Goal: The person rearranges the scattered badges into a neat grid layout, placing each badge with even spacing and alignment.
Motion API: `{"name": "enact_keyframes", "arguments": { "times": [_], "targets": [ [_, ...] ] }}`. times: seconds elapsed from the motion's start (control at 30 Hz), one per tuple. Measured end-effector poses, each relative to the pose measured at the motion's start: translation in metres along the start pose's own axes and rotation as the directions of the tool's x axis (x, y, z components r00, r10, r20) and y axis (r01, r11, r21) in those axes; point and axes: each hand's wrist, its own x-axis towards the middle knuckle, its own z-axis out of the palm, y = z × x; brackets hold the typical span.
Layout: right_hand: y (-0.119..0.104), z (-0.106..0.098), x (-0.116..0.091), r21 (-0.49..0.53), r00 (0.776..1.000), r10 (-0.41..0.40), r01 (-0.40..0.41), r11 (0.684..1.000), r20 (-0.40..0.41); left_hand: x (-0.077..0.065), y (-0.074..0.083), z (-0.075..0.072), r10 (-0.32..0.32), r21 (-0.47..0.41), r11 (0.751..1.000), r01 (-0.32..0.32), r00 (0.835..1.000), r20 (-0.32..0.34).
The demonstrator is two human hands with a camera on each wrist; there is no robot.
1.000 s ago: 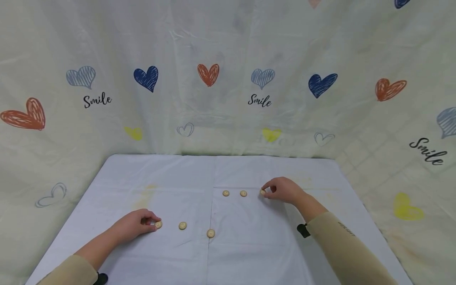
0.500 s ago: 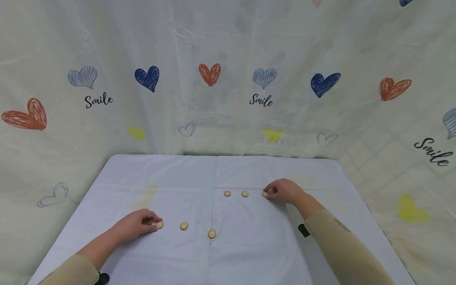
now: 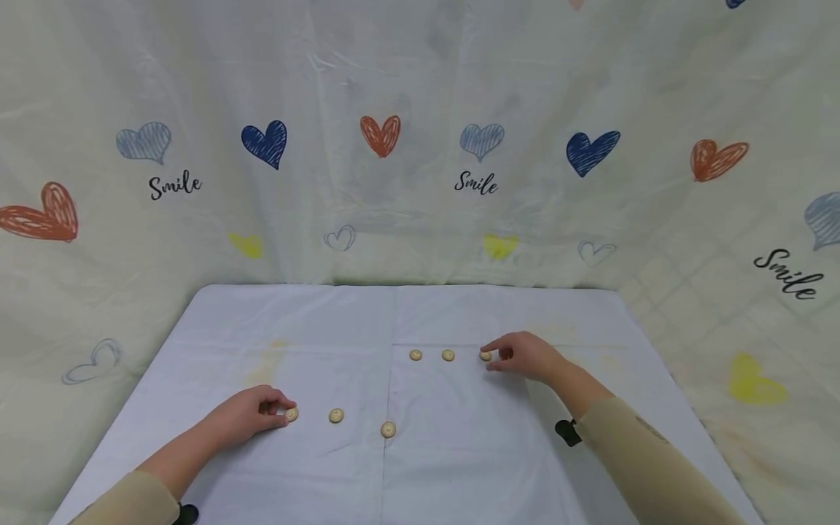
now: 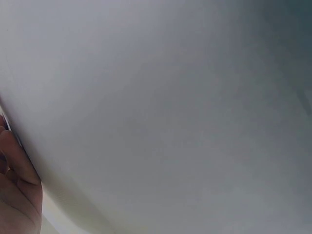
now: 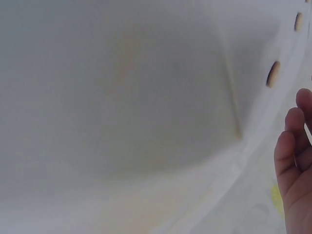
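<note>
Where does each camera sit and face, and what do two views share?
Head: worn on the head, facing forward and down at buttons on a white cloth; left hand, right hand and sleeves show.
Left wrist: on that wrist, facing a pale surface; part of the left hand shows.
Right wrist: on that wrist, facing the white cloth; right hand shows.
Head and right wrist share buttons.

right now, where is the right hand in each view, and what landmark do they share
Head: right hand right of centre, at the far row's rightmost button.
Left wrist: not in it.
Right wrist: lower right, cut off by the edge, fingers pointing up.
Shared landmark: the white cloth.
</note>
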Motion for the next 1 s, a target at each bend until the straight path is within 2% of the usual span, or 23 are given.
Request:
{"name": "enact_keyframes", "arguments": {
  "times": [0.1,0.3,0.47,0.6,0.77,1.0],
  "targets": [
    [-0.005,0.000,-0.006,0.009,0.999,-0.042,0.042,0.999,-0.005,0.001,-0.001,-0.001,-0.016,0.000,1.000,0.016,1.000,-0.001],
    [-0.008,0.002,-0.012,0.021,0.996,-0.092,0.092,0.996,-0.017,0.004,-0.001,-0.002,0.005,-0.015,1.000,-0.005,1.000,0.004],
    [-0.016,0.011,-0.007,0.005,0.985,-0.170,0.170,0.985,0.007,0.002,0.001,-0.003,0.014,-0.016,1.000,-0.014,1.000,0.005],
    [-0.032,0.023,-0.001,-0.019,0.977,-0.208,0.209,0.978,0.057,0.001,0.002,-0.003,0.027,-0.023,0.999,-0.027,1.000,0.005],
    [-0.059,0.041,0.005,-0.043,0.956,-0.259,0.267,0.963,0.141,-0.001,0.002,-0.003,0.026,-0.018,1.000,-0.026,1.000,0.001],
    [-0.107,0.061,0.009,-0.061,0.901,-0.376,0.397,0.916,0.217,-0.002,0.002,-0.002,0.034,-0.021,0.999,-0.034,0.999,-0.004]
  ]
}}
